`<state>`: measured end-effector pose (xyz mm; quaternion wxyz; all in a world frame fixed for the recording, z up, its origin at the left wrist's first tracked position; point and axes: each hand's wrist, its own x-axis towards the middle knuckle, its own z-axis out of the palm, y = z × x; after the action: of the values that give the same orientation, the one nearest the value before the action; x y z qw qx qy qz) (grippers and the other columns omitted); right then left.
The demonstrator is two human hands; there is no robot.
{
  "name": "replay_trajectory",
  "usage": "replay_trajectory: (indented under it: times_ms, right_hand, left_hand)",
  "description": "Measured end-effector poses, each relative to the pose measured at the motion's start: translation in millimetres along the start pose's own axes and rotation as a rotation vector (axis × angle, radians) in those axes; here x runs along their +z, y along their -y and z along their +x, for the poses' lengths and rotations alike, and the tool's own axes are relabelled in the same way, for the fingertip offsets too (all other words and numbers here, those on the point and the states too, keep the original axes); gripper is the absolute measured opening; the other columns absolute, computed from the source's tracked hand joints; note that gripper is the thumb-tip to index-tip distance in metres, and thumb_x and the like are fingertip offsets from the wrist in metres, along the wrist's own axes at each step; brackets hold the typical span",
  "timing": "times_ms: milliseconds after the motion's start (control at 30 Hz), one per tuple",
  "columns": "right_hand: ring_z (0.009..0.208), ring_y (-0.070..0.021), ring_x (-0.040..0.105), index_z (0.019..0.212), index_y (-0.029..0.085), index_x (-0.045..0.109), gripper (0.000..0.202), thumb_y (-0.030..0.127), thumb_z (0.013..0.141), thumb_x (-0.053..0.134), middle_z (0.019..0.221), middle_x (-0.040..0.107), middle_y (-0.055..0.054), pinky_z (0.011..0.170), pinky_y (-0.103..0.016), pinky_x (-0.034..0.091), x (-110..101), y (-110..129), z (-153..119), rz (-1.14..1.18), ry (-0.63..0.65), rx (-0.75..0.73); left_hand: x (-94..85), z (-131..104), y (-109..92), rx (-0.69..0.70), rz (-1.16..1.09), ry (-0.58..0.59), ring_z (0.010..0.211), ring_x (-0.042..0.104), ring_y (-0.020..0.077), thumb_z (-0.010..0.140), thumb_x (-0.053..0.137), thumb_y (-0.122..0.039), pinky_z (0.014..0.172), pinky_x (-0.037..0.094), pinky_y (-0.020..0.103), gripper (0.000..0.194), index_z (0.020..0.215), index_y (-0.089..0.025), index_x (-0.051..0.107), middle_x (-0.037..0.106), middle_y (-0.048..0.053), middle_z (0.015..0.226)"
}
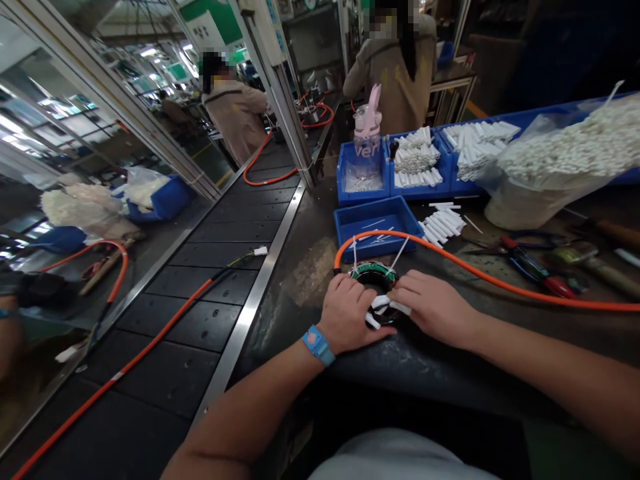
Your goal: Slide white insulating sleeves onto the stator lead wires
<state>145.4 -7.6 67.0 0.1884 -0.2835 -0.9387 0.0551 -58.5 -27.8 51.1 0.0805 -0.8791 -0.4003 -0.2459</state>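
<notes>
A ring-shaped motor stator (373, 275) with a green circuit board lies on the dark bench before me. Two white cable ties stick up from its far edge, and a thick orange cable (457, 263) runs from it to the right. My left hand (346, 312) is closed around the stator's left side, thumb along the near edge. On the other side, my right hand (429, 303) is closed, its fingertips bent over the ring by the white sleeves (381, 301). What exactly those fingertips pinch is hidden.
Beyond the stator stands a blue tray (377, 217); blue bins (420, 183) of white tubes and a pink-topped bottle (369, 127) are behind it. Pliers (535, 267) and a bag of white ties (555, 167) lie right. A conveyor (200, 267) carries another orange cable left. Co-workers are farther back.
</notes>
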Motion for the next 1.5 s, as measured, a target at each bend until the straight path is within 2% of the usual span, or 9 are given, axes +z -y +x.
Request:
replay_trajectory:
  times_ms: [167, 333, 533, 700, 900, 1033, 1167, 1333, 1500]
  right_hand:
    - [0.073, -0.0207, 0.045, 0.101, 0.013, 0.061, 0.024, 0.018, 0.093, 0.039, 0.080, 0.057, -0.008, 0.067, -0.033, 0.037, 4, -2, 7, -0.110, 0.048, -0.172]
    - [0.073, -0.0231, 0.046, 0.098, 0.009, 0.062, 0.028, 0.016, 0.092, 0.036, 0.079, 0.059, -0.011, 0.067, -0.037, 0.039, 1, 8, 19, -0.197, 0.113, -0.254]
    - [0.075, -0.0216, 0.049, 0.100, 0.011, 0.062, 0.022, 0.018, 0.092, 0.042, 0.081, 0.061, -0.009, 0.069, -0.034, 0.040, -15, 1, 30, -0.133, 0.187, -0.320]
    - [0.075, -0.0194, 0.052, 0.084, 0.016, 0.062, 0.016, 0.020, 0.089, 0.048, 0.078, 0.061, -0.006, 0.065, -0.030, 0.037, -23, -8, 36, -0.050, 0.231, -0.165]
    - [0.071, -0.0168, 0.053, 0.073, 0.018, 0.063, 0.018, 0.019, 0.086, 0.050, 0.072, 0.060, -0.003, 0.062, -0.027, 0.036, -15, -8, 40, 0.086, 0.245, -0.067]
    - [0.083, -0.0201, 0.055, 0.094, 0.017, 0.064, 0.017, 0.024, 0.088, 0.050, 0.086, 0.062, -0.007, 0.072, -0.030, 0.042, -16, 4, 18, 0.112, 0.074, 0.067]
    - [0.086, -0.0209, 0.057, 0.105, 0.017, 0.060, 0.022, 0.023, 0.089, 0.046, 0.095, 0.064, -0.009, 0.076, -0.032, 0.044, -13, 26, -11, 0.127, -0.202, 0.265]
    - [0.080, -0.0198, 0.059, 0.098, 0.018, 0.059, 0.020, 0.017, 0.087, 0.042, 0.090, 0.065, -0.007, 0.070, -0.030, 0.045, 6, 44, -21, 0.169, -0.066, 0.277]
    - [0.082, -0.0189, 0.060, 0.098, 0.018, 0.058, 0.020, 0.014, 0.087, 0.041, 0.091, 0.065, -0.007, 0.073, -0.030, 0.046, 20, 46, -22, 0.233, -0.162, 0.249]
  left_hand:
    - [4.1, -4, 2, -0.037, -0.040, -0.063, 0.081, 0.053, 0.0240, 0.069, 0.053, -0.070, 0.090, 0.037, 0.046, 0.068, 0.107, -0.014, 0.059, 0.060, 0.008, 0.080]
    - [6.9, -6, 0, -0.097, -0.080, -0.040, 0.086, 0.054, 0.0262, 0.070, 0.054, -0.065, 0.093, 0.035, 0.050, 0.068, 0.116, -0.014, 0.055, 0.061, 0.009, 0.084]
    - [1.4, -4, -3, -0.123, -0.070, 0.001, 0.084, 0.052, 0.0256, 0.068, 0.059, -0.065, 0.095, 0.035, 0.050, 0.061, 0.102, -0.015, 0.058, 0.058, 0.009, 0.083]
    - [-0.1, -3, -1, -0.086, -0.051, 0.010, 0.079, 0.050, 0.0230, 0.068, 0.056, -0.070, 0.092, 0.037, 0.046, 0.054, 0.077, -0.017, 0.058, 0.056, 0.007, 0.075]
    - [0.5, -4, -2, -0.092, -0.058, 0.038, 0.079, 0.050, 0.0228, 0.069, 0.053, -0.072, 0.089, 0.036, 0.046, 0.054, 0.073, -0.018, 0.058, 0.056, 0.006, 0.072]
    - [-17.0, -1, 3, -0.073, -0.140, 0.164, 0.087, 0.051, 0.0244, 0.071, 0.057, -0.063, 0.095, 0.031, 0.047, 0.053, 0.096, -0.017, 0.061, 0.059, 0.007, 0.084]
    - [-37.4, 4, 19, 0.104, -0.313, 0.368, 0.101, 0.051, 0.0234, 0.082, 0.050, -0.044, 0.099, 0.027, 0.045, 0.056, 0.132, -0.020, 0.043, 0.058, 0.009, 0.107]
    - [-36.4, 3, 30, 0.142, -0.322, 0.397, 0.106, 0.049, 0.0226, 0.091, 0.039, -0.044, 0.099, 0.027, 0.043, 0.050, 0.135, -0.021, 0.040, 0.058, 0.010, 0.115]
    - [-33.6, 1, 32, 0.170, -0.332, 0.389, 0.115, 0.044, 0.0226, 0.092, 0.037, -0.037, 0.102, 0.025, 0.044, 0.050, 0.139, -0.019, 0.035, 0.055, 0.011, 0.122]
